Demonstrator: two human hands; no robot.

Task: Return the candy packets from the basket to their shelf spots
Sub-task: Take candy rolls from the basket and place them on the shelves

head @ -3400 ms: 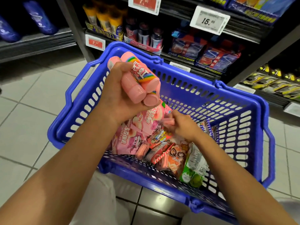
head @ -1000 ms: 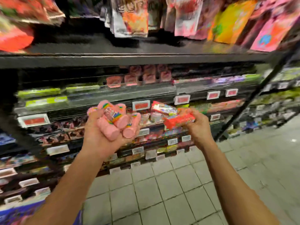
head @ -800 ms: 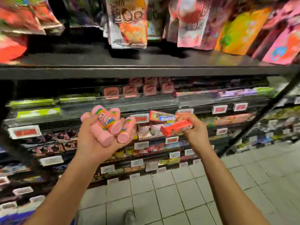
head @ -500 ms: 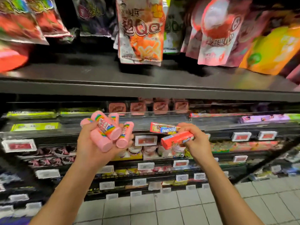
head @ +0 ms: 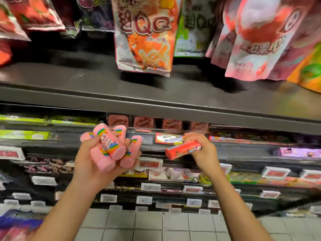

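My left hand [head: 90, 164] grips a bundle of several pink candy tubes [head: 111, 148] with rainbow bands, held up in front of the shelves. My right hand [head: 203, 150] pinches two candy stick packs: a red one [head: 182, 150] in front and a red-white one [head: 169, 139] behind it. Both hands are raised at about the level of the second shelf, a little apart from each other. Only a blurred blue corner of the basket [head: 15, 223] shows at the bottom left.
A dark shelf board [head: 156, 101] runs across above the hands, with hanging gummy bags [head: 144, 37] over it. Below are rows of small candy boxes [head: 144, 121] and price tags [head: 151, 164]. White floor tiles [head: 147, 226] lie at the bottom.
The view has tilted up from the basket to the shelves and come closer. Both hands rose with their candy; the shelves loom larger than half a second ago.
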